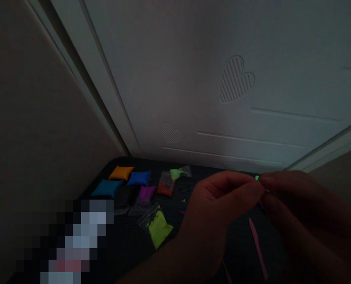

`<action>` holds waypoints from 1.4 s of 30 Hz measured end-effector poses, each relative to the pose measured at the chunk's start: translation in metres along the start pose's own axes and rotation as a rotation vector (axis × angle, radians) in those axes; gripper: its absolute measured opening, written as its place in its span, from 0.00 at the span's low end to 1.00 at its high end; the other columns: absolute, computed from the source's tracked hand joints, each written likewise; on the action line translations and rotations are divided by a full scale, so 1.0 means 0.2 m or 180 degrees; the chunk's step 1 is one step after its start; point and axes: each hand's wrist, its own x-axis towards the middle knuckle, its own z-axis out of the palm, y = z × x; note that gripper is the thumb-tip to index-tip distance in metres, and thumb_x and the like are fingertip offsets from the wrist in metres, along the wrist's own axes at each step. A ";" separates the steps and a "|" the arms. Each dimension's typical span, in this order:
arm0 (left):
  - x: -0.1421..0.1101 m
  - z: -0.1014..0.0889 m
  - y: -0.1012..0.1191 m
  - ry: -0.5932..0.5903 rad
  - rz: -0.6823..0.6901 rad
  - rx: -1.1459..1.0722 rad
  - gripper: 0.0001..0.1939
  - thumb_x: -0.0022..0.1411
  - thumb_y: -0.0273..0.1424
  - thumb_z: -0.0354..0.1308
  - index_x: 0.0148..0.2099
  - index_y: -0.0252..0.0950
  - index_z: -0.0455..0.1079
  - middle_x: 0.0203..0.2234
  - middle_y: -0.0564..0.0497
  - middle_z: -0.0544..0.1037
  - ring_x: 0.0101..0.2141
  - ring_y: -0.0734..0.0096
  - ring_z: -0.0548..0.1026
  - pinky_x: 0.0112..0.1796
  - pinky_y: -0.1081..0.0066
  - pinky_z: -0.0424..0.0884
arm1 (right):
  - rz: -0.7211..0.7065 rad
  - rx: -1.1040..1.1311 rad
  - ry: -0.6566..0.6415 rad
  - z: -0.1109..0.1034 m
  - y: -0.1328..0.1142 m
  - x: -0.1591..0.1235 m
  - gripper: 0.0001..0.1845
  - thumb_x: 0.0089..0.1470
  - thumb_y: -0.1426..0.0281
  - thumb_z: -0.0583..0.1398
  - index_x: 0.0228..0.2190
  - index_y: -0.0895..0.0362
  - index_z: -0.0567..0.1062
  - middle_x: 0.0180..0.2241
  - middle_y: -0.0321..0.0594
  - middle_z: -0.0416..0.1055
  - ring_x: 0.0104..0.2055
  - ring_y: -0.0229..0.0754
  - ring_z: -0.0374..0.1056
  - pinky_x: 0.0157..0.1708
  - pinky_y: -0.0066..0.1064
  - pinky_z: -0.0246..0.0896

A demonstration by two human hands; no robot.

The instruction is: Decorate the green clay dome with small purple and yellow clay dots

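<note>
My left hand (219,205) and my right hand (305,213) meet fingertip to fingertip above the dark table. Both have thumb and forefinger closed in a pinch on a small piece of coloured clay. Mostly the fingers hide it; a green bit (256,178) shows above them and a purple bit (260,203) below. Under my right hand lies a pink plastic modelling knife (257,248). A second pink tool (227,272) shows partly below my left hand. Left of my left wrist is an open zip bag of yellow-green clay (160,229).
Farther back lie orange (121,172), blue (139,178) and teal (107,188) packets, a purple bag (146,195), a red bag (166,185) and a light-green bag (178,173). A white panel with embossed hearts (237,81) rises behind the table. The lower left is pixelated.
</note>
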 end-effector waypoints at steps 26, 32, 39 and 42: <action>-0.02 0.02 0.03 0.0049 0.0421 0.0768 0.03 0.53 0.27 0.60 0.28 0.37 0.73 0.24 0.56 0.71 0.29 0.80 0.66 0.32 0.78 0.63 | 0.0070 0.0154 0.0030 -0.02 0.01 -0.02 0.13 0.47 0.76 0.60 0.35 0.48 0.73 0.35 0.29 0.72 0.34 0.34 0.68 0.28 0.22 0.65; -0.02 0.02 0.01 0.0113 0.0695 0.0995 0.02 0.53 0.28 0.60 0.28 0.38 0.73 0.24 0.57 0.71 0.29 0.79 0.66 0.33 0.77 0.63 | 0.0448 0.0339 0.0445 0.03 -0.04 -0.04 0.10 0.47 0.75 0.60 0.32 0.49 0.75 0.32 0.29 0.72 0.32 0.34 0.68 0.29 0.24 0.63; -0.02 0.00 0.00 0.0035 0.0945 0.1148 0.02 0.54 0.29 0.60 0.30 0.41 0.73 0.26 0.58 0.71 0.30 0.80 0.66 0.34 0.78 0.63 | 0.0806 0.0358 0.0777 0.10 -0.08 -0.03 0.10 0.45 0.74 0.59 0.28 0.46 0.75 0.30 0.28 0.71 0.31 0.35 0.66 0.29 0.27 0.61; -0.02 0.00 0.00 0.0049 0.1021 0.1192 0.02 0.53 0.29 0.60 0.30 0.41 0.73 0.25 0.58 0.70 0.30 0.79 0.66 0.33 0.77 0.63 | 0.0731 0.0384 0.0797 0.09 -0.08 -0.03 0.10 0.45 0.74 0.59 0.29 0.45 0.75 0.31 0.27 0.71 0.31 0.35 0.66 0.28 0.27 0.61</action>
